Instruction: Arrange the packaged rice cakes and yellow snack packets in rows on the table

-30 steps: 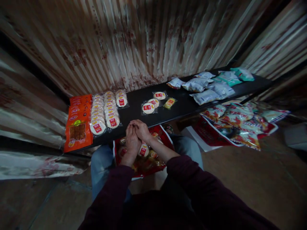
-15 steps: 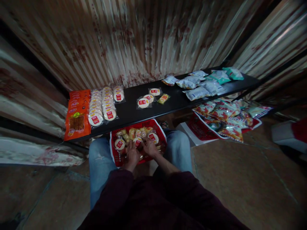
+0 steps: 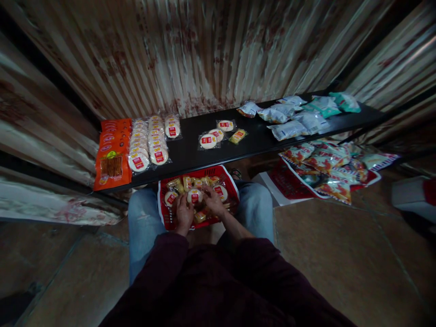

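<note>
Shelf [image 3: 186, 152], left end: two long packet rows [image 3: 156, 141] laid, third short; left hand [image 3: 184, 212] and right hand [image 3: 214, 202] flank one round packet [image 3: 195, 196] inside stocked basket [image 3: 200, 174], below near edge, grip unclear; mid-shelf, loose round packets [image 3: 215, 135] unrowed.

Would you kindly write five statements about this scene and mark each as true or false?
1. The left hand and the right hand are both over the red basket between the knees. True.
2. The orange packets lie at the right end of the black shelf. False: the orange packets lie at its left end.
3. A round wrapped pack is between the fingers of both hands. True.
4. The second basket, heaped with bags, stands on top of the black shelf. False: the second basket is lower than the shelf, off to the right.
5. A small yellow packet lies on the shelf near three round packs. True.
</note>
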A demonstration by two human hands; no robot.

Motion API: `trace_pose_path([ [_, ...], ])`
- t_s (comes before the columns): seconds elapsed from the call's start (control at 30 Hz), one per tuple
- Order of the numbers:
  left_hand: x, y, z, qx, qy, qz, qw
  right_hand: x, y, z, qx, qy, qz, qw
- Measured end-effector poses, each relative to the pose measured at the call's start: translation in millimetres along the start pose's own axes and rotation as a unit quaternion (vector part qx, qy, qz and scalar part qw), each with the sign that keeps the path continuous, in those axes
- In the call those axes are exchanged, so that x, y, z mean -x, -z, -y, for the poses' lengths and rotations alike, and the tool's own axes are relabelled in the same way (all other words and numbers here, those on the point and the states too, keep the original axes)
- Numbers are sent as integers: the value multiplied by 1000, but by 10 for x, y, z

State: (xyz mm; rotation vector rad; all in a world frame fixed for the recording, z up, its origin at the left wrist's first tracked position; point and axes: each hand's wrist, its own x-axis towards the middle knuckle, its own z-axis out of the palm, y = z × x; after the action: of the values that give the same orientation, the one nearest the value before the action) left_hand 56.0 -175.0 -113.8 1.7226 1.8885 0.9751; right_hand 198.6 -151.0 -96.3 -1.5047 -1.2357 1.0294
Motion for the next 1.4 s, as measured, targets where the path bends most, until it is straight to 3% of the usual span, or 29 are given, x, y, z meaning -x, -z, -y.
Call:
trace_pose_path([
  [0.17, -3, 58, -60, 30, 23, 11, 999, 25, 19, 149, -135, -68, 37, 988],
  [0.33, -36, 107, -156, 61, 55, 5, 997, 30, 45, 209, -211, -57, 22, 976],
  [0.5, -68, 178, -235, 70, 67, 19, 995, 33, 17, 227, -200, -64, 31, 977],
  [0.67, -78, 220, -293, 57, 89, 11, 994, 97, 17, 324, -164, -128, 95, 973],
  [0.9, -31, 261, -401, 49, 71, 7, 996, 119, -4, 303, -311, -154, 100, 932],
  [1.1, 18, 282, -468, 100, 52, 38, 993, 120, -17, 320, -357, -186, 119, 908],
  [1.23, 35, 257, -476, 231, 107, 66, 965, 147, 13, 366, -346, -156, 158, 912],
  [1.4, 16, 220, -441, 394, 224, 35, 891, 177, 25, 361, -324, -126, 198, 917],
])
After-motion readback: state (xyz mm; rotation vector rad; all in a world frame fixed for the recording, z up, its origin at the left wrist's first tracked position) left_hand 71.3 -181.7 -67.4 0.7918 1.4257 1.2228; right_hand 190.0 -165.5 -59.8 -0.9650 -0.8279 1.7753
